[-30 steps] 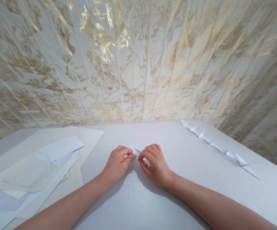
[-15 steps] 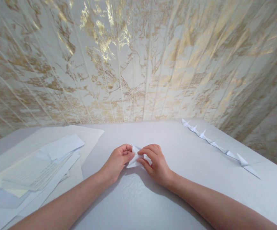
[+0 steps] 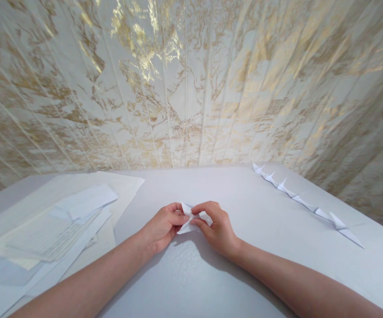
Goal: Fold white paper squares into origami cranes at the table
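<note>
A small folded piece of white paper (image 3: 189, 218) is pinched between both my hands near the middle of the white table (image 3: 244, 212). My left hand (image 3: 161, 228) grips its left side with curled fingers. On its right side my right hand (image 3: 215, 226) pinches it with thumb and forefinger. Most of the paper is hidden by my fingers; a pointed tip sticks up between the hands.
A row of several folded white paper pieces (image 3: 306, 205) lies along the table's right side near the wall. A loose pile of white sheets (image 3: 55, 221) covers the left of the table. A gold-patterned wall (image 3: 191, 88) stands right behind.
The folded paper has opened out a little between my fingers and sits lower against the table. Both hands have stayed close together at the same spot.
</note>
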### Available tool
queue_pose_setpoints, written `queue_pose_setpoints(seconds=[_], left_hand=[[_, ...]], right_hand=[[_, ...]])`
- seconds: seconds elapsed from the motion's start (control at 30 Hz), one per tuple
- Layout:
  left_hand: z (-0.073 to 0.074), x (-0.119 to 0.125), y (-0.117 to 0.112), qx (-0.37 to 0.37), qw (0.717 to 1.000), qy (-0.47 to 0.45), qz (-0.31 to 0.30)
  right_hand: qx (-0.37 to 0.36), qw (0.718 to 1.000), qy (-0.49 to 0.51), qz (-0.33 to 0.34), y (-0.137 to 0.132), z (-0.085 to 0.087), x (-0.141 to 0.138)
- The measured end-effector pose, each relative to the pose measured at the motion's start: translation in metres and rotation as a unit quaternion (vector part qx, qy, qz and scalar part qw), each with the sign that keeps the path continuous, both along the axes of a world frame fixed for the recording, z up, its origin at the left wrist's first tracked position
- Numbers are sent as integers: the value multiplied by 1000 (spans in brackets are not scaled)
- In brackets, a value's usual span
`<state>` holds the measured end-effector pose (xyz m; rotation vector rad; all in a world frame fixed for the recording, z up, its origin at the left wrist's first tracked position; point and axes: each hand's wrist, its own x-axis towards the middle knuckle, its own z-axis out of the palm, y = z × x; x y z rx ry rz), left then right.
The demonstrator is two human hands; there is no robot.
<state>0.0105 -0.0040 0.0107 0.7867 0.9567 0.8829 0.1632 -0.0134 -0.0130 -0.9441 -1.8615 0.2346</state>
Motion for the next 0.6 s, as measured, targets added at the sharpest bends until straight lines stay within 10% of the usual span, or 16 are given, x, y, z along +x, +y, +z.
queue_pose_setpoints(seconds=[0.33, 0.6], left_hand=[[3, 1, -2, 7, 1000, 26, -6], [5, 1, -4, 200, 968, 150, 23]], right_hand=[[-35, 998, 30, 31, -3, 2, -2], [23, 999, -5, 39, 0, 4, 0]])
